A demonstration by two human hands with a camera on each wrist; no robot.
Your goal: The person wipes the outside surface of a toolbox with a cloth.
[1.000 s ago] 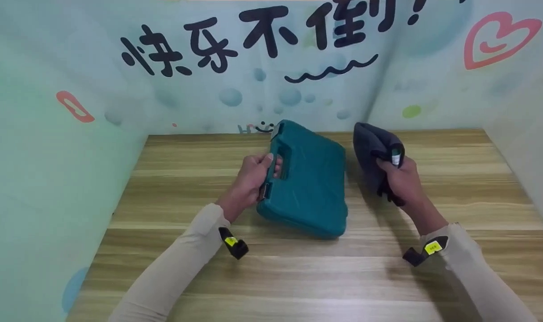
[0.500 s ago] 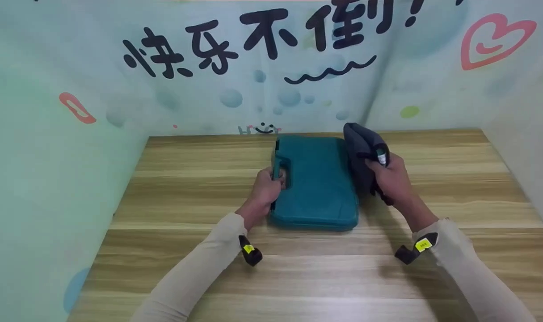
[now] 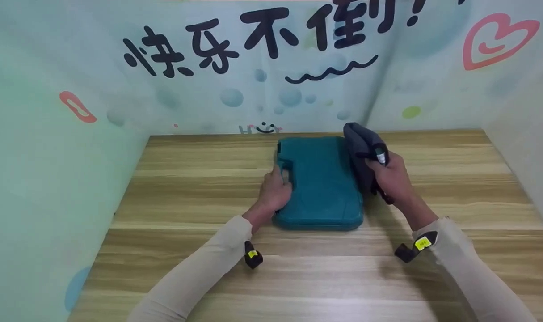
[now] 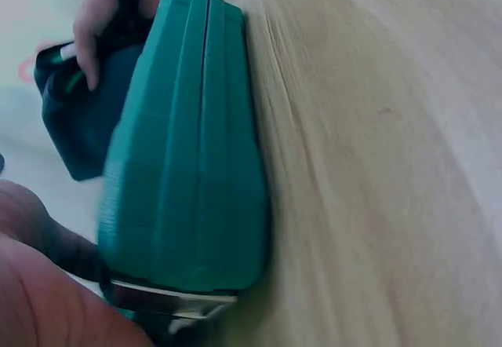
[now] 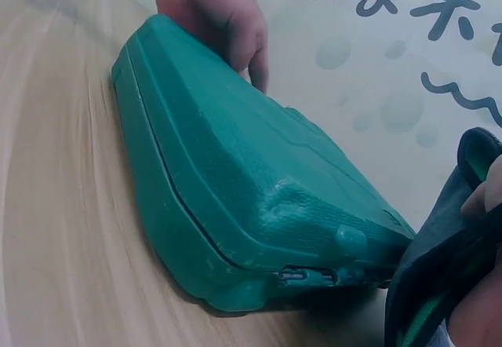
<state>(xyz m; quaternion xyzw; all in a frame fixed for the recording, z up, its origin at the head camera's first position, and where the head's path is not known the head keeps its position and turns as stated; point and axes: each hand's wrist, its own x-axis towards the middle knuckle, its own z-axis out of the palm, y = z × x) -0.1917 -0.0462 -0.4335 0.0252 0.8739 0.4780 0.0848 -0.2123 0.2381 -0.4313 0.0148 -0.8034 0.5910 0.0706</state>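
A teal plastic carrying case (image 3: 322,188) lies flat on the table, lid closed, its handle side facing left. My left hand (image 3: 275,191) is at that handle, fingers at the opening; in the left wrist view the thumb side sits by a metal latch (image 4: 172,298). My right hand (image 3: 394,176) grips a folded dark grey fabric piece (image 3: 359,141) with black trim and a small white label. Green lining shows on this fabric piece (image 5: 427,241) in the right wrist view. The fabric leans against the case's right edge, where hinges (image 5: 306,275) show.
The wood-grain table (image 3: 186,179) extends around the case on every side. A printed pale blue curtain (image 3: 199,103) with dark lettering stands behind it. Pale walls close off the left and right sides. A camera strap sits on each wrist.
The case, tilted up a second ago, has come down flat and slid slightly right. My left hand has shifted right and towards me along the handle. My right hand moved left with the fabric.
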